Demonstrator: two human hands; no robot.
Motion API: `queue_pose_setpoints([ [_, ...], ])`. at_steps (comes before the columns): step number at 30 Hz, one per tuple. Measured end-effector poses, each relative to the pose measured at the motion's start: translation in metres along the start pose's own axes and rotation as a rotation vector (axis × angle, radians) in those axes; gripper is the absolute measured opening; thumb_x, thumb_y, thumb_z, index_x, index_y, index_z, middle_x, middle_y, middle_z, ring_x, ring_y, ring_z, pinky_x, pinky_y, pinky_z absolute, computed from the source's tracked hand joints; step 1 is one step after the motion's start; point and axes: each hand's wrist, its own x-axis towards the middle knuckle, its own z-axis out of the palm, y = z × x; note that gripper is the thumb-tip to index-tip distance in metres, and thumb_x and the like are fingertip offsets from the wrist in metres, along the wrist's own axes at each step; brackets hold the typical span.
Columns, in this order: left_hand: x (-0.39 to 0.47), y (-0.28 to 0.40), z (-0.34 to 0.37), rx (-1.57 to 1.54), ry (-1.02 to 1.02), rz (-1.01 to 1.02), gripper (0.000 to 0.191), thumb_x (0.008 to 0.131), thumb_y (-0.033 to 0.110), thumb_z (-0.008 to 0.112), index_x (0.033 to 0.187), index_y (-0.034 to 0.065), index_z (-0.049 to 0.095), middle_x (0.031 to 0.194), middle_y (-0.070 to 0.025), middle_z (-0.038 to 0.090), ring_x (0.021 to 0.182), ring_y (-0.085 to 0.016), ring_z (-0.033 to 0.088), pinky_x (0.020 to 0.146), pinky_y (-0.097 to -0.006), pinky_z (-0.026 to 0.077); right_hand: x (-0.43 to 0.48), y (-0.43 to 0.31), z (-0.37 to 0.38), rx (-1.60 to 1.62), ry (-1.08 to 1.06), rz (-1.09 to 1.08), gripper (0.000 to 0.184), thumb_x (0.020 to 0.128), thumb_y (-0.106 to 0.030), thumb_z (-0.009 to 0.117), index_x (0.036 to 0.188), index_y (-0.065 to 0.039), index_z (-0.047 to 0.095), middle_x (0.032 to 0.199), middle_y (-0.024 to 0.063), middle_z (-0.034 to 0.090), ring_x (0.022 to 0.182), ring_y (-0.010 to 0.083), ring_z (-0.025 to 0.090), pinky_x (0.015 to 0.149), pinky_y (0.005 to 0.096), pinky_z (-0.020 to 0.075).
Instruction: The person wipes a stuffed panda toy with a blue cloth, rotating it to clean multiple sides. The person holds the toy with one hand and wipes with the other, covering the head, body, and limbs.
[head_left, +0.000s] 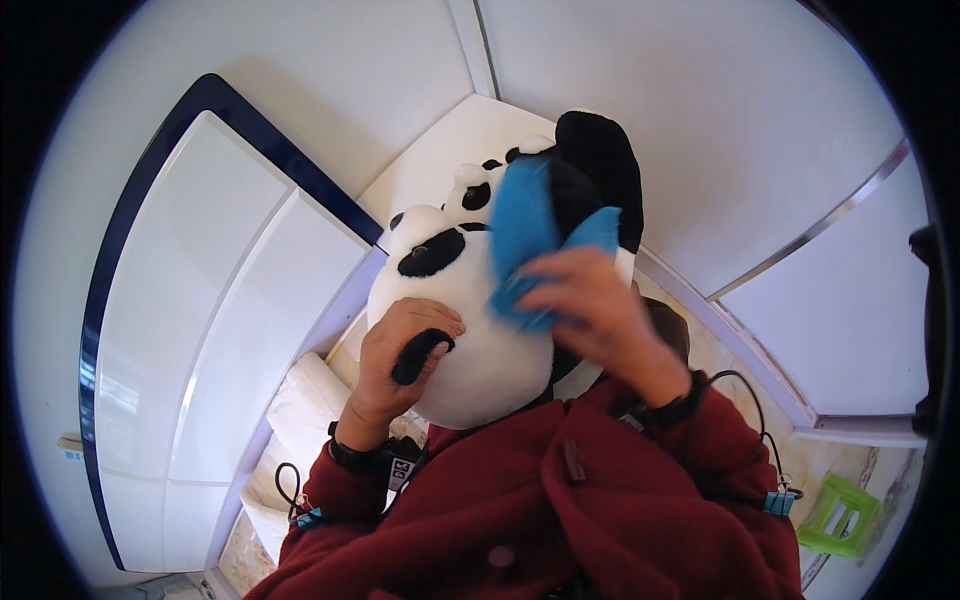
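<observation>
A large panda plush toy (487, 375), white with black eye patches and ears, rests against my maroon coat. My left hand (394, 360) holds its black ear (422, 357) between thumb and fingers, steadying the head. In my right hand (600, 315) is a blue cloth (525, 240), pressed to or just over the plush's side. Motion blur on the hand and cloth hides the exact contact. Another panda plush head (474, 187) shows beyond the large one, with more black and white plush (600, 165) behind the cloth.
A white surface (480, 127) lies beyond the plush toys, in a corner between white walls. To the left stands a white panel with a navy frame (225, 97). Cream upholstery (307, 390) is at lower left. A green plastic stool (840, 517) is on the floor at right.
</observation>
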Motion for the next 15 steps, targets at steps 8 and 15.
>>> queue_pose_setpoints([
  [8, -0.006, -0.005, -0.005, -0.005, -0.035, 0.104, 0.009, 0.091, 0.009, 0.068, 0.097, 0.0034, 0.067, 0.098, -0.0120, 0.071, 0.096, -0.030, 0.068, 0.087, -0.0390, 0.052, 0.057, 0.061, -0.037, -0.478, 0.201, 0.201, 0.036, 0.077, -0.002, 0.069, 0.108, -0.020, 0.069, 0.107, 0.0065, 0.065, 0.103, 0.0297, 0.062, 0.084, 0.0422, 0.0511],
  [15, -0.017, -0.014, -0.014, 0.001, -0.053, 0.138, 0.016, 0.084, 0.005, 0.073, 0.097, 0.0042, 0.064, 0.092, -0.0099, 0.067, 0.090, -0.030, 0.067, 0.080, -0.0388, 0.050, 0.077, 0.000, -0.006, -0.155, -0.300, -0.263, 0.035, 0.076, -0.010, 0.075, 0.109, -0.019, 0.068, 0.101, 0.0055, 0.062, 0.098, 0.0254, 0.062, 0.085, 0.0396, 0.0479],
])
